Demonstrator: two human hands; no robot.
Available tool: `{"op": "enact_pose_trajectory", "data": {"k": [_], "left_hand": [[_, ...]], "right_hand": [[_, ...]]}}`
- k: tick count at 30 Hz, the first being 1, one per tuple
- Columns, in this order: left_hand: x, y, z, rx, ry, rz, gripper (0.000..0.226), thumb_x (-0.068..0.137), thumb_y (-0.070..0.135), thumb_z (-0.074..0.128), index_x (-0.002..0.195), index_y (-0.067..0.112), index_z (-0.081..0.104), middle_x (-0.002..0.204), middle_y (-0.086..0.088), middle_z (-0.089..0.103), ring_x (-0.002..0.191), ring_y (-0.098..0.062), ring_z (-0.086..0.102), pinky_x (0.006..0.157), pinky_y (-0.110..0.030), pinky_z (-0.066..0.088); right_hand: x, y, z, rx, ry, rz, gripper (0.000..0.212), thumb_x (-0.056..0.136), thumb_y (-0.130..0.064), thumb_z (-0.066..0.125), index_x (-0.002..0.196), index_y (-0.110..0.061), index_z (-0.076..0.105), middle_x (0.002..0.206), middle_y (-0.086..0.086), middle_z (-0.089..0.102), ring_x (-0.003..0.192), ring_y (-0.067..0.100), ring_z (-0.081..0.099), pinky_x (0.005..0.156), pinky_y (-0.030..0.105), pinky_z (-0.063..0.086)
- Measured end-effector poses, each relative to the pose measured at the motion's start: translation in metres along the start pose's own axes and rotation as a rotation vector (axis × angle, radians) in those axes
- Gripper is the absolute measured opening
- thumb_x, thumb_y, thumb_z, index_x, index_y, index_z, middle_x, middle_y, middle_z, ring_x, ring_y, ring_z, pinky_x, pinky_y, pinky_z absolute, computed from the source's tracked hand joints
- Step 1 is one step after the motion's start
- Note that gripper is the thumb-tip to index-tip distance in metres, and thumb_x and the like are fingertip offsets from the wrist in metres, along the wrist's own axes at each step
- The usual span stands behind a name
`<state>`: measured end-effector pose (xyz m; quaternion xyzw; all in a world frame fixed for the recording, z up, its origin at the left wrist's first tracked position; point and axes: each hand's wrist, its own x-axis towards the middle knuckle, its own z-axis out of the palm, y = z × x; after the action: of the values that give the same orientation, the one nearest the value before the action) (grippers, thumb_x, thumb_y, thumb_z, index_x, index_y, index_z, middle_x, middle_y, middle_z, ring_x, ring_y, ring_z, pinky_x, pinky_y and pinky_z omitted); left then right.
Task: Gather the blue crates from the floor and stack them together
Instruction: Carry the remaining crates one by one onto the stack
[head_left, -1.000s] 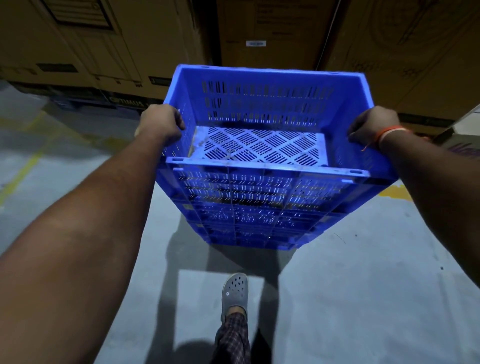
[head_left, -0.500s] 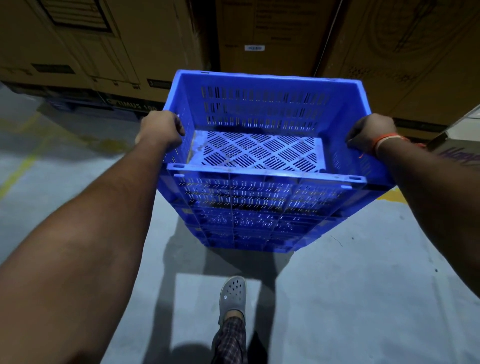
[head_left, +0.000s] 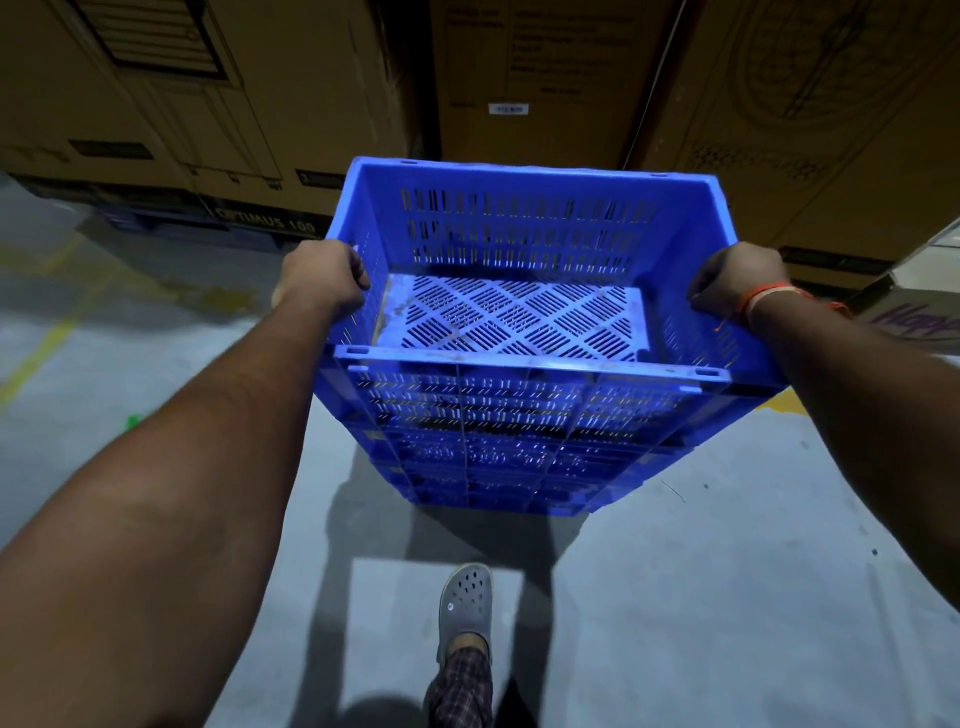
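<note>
Blue plastic rim under both hands: the left hand is curled over the top edge of the left side wall of the blue crate, fingers hooked inside, knuckles out. The right hand is clamped the same way on the right side wall's rim; an orange wrist band sits just behind it. Both arms reach forward and down, nearly straight.

Crate is upright, open top toward the camera, held in front of the body above the grey concrete floor. Walls are slotted; the base is a diamond-pattern lattice. Nothing lies in the crate. Below the near rim the wall shows several stacked bands of ribs, so this may be more than one crate nested together; the light is too dim to tell. Its shadow falls on the floor directly beneath, apart from the crate's underside.

One foot in a grey perforated clog is planted on the floor just behind the crate's shadow, with a checked trouser leg above it.

Large brown cardboard boxes stand in a row beyond the crate. Faded yellow floor line runs at far left.
</note>
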<state>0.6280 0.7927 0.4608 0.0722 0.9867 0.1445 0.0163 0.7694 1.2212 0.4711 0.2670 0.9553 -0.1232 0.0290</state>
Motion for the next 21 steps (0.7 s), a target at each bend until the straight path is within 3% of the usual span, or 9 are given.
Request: {"op": "enact_pose_trajectory", "data": {"k": [9, 16, 21], "left_hand": [[-0.0002, 0.0005, 0.0001, -0.007, 0.010, -0.016, 0.016, 0.073, 0.011, 0.067, 0.080, 0.023, 0.076, 0.094, -0.006, 0.073, 0.096, -0.031, 0.067, 0.089, -0.034, 0.054], [0.0015, -0.0016, -0.0015, -0.027, -0.030, -0.009, 0.018, 0.069, 0.010, 0.065, 0.064, 0.027, 0.066, 0.089, -0.003, 0.073, 0.092, -0.029, 0.068, 0.084, -0.033, 0.055], [0.0041, 0.0018, -0.0039, -0.047, -0.036, -0.004, 0.018, 0.070, 0.009, 0.063, 0.069, 0.025, 0.070, 0.088, -0.003, 0.073, 0.091, -0.028, 0.068, 0.084, -0.032, 0.055]], "right_hand": [[-0.0026, -0.0026, -0.0034, -0.004, -0.017, -0.014, 0.006, 0.071, -0.014, 0.075, 0.074, -0.019, 0.073, 0.080, 0.006, 0.069, 0.090, 0.029, 0.066, 0.080, 0.031, 0.051], [-0.0004, 0.0022, 0.0000, 0.008, 0.000, -0.039, 0.009, 0.072, -0.014, 0.075, 0.080, -0.018, 0.076, 0.089, 0.008, 0.073, 0.092, 0.029, 0.066, 0.083, 0.032, 0.051], [0.0027, 0.0056, 0.0019, -0.001, -0.018, -0.034, 0.011, 0.072, -0.014, 0.077, 0.081, -0.020, 0.075, 0.091, 0.009, 0.073, 0.090, 0.029, 0.065, 0.074, 0.027, 0.042]]}}
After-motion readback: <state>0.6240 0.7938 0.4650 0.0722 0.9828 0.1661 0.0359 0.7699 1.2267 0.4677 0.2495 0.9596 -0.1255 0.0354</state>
